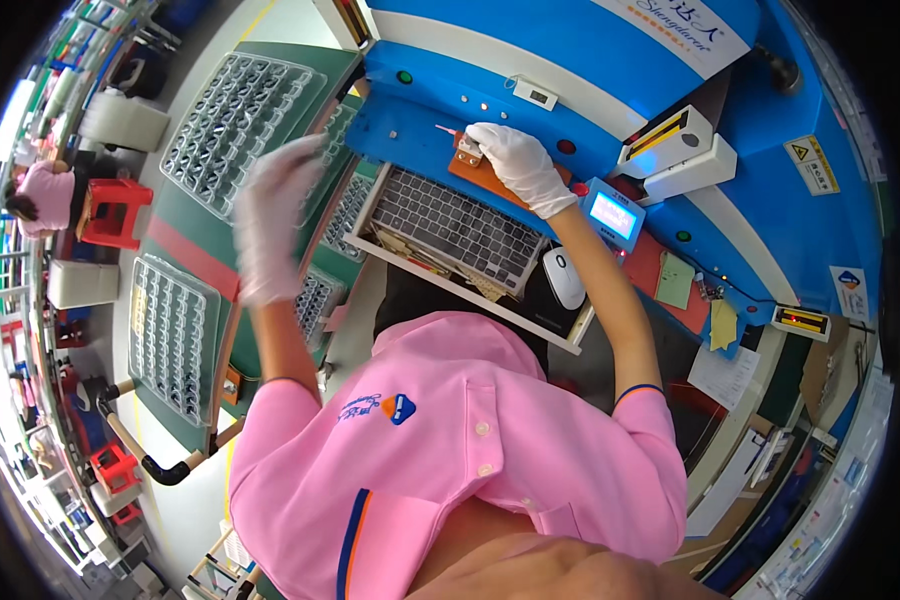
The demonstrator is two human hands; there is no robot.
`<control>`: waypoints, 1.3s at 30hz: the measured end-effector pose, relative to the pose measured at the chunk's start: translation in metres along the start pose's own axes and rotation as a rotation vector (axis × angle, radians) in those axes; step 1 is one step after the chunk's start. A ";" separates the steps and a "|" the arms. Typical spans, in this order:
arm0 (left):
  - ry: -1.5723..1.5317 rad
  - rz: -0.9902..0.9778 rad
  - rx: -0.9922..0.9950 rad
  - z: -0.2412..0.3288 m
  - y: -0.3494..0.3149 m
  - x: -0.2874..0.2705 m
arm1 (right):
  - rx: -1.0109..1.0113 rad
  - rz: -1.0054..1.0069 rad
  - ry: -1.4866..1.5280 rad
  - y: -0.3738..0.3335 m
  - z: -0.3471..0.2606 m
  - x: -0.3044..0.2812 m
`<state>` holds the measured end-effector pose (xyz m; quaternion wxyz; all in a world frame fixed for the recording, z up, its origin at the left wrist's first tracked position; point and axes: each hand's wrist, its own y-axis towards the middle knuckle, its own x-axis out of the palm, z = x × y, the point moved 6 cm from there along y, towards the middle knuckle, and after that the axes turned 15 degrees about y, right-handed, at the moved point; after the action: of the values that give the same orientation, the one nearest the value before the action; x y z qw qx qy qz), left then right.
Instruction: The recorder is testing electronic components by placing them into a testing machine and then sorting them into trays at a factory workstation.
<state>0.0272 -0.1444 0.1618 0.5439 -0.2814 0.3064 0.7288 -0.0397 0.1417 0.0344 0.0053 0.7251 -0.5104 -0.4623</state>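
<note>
My right hand (515, 165), in a white glove, reaches to a small orange-brown fixture block (469, 167) on the blue machine's ledge. Its fingers are bent together against a small metal fitting (468, 150) on that block; what they pinch is hidden. A thin pink-red tip (447, 129) sticks out just left of the fingertips. My left hand (278, 215), gloved too, is smeared by motion above the edge of the green side table (260, 52). Nearest to it is a clear plastic tray (240, 125) with rows of small dark parts.
Below the ledge, a drawer holds a black keyboard (458, 225) and a white mouse (564, 279). Right of the fixture stands a small blue box with a lit screen (612, 217). Another clear tray (173, 335) lies nearer on the left. A person (45, 197) sits at the far left near a red stool (116, 212).
</note>
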 end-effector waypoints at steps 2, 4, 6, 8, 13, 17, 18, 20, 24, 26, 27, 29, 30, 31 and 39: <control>0.081 -0.124 0.221 0.030 0.015 0.087 | -0.006 0.025 0.007 -0.003 -0.013 -0.014; -0.022 -0.045 0.488 0.047 0.015 0.154 | 0.005 0.194 0.035 -0.016 -0.024 -0.037; 0.022 0.008 0.620 0.047 0.017 0.188 | 0.005 0.280 0.041 -0.032 -0.037 -0.057; 0.063 0.166 0.688 0.043 0.016 0.206 | 0.118 0.408 0.041 -0.058 -0.042 -0.079; 0.214 0.345 0.722 0.038 0.009 0.205 | 0.279 0.499 0.121 -0.094 -0.037 -0.095; 0.237 0.320 0.643 0.049 0.006 0.198 | 0.317 0.499 0.383 -0.085 -0.017 -0.070; 0.248 0.332 0.629 0.050 0.004 0.198 | 0.305 0.462 0.404 -0.079 -0.012 -0.057; 0.214 0.293 0.622 0.053 0.003 0.202 | 0.275 0.382 0.449 -0.064 -0.007 -0.035; 0.080 0.315 0.620 0.047 -0.003 0.183 | 0.214 0.269 0.382 -0.061 -0.015 -0.027; 0.011 0.333 0.623 0.045 -0.012 0.172 | 0.196 0.270 0.338 -0.069 -0.026 -0.038; -0.040 0.277 0.648 0.043 -0.016 0.167 | 0.182 0.281 0.291 -0.073 -0.031 -0.048; -0.143 0.163 0.696 0.039 -0.023 0.158 | 0.162 0.282 0.242 -0.086 -0.035 -0.063; -0.151 0.173 0.690 0.038 -0.026 0.153 | 0.199 0.356 0.266 -0.095 -0.031 -0.074; -0.150 0.133 0.674 0.036 -0.027 0.151 | 0.237 0.428 0.291 -0.104 -0.026 -0.084; -0.182 -0.070 0.596 0.034 -0.036 0.155 | 0.623 0.829 0.816 -0.143 0.027 -0.090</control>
<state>0.0205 -0.0149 0.0639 0.6524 -0.0535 0.4467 0.6099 0.0426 0.2897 0.0106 0.1661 0.5531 -0.8142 0.0592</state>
